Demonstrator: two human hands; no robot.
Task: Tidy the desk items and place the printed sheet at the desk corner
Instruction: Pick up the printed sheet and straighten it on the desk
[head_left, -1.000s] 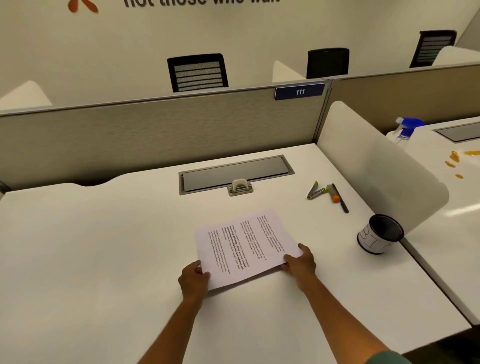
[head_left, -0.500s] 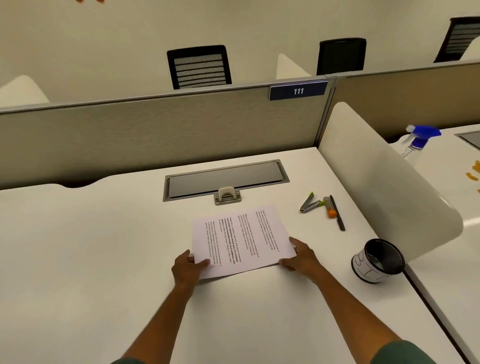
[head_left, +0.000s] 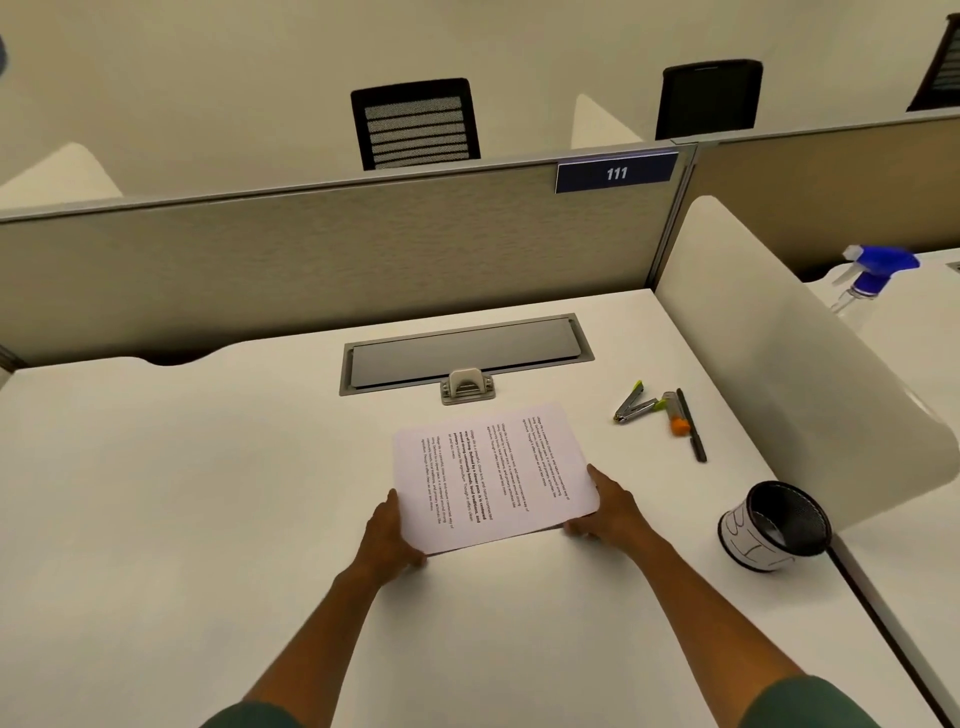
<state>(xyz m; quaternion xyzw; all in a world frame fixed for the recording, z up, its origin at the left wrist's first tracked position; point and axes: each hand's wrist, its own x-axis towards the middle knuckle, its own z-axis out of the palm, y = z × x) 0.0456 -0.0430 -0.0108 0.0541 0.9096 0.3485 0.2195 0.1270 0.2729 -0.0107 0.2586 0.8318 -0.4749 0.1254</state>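
A printed sheet (head_left: 493, 475) with several lines of text is held just above the white desk (head_left: 208, 493), its near edge lifted. My left hand (head_left: 389, 535) grips its near left corner and my right hand (head_left: 608, 512) grips its near right corner, fingers tucked under the paper. To the right lie a small stapler (head_left: 635, 405), an orange-tipped item (head_left: 675, 415) and a black pen (head_left: 692, 426). A black mesh pen cup (head_left: 774, 525) lies tilted on its side near the desk's right edge.
A grey cable hatch (head_left: 467, 351) with a small latch is set in the desk behind the sheet. A fabric partition (head_left: 311, 260) bounds the back and a white divider panel (head_left: 779, 364) the right. A blue spray bottle (head_left: 867, 275) stands on the neighbouring desk.
The sheet and both hands have shifted slightly away from me toward the hatch, and its near edge has come up off the desk. The head view has tilted and moved closer.
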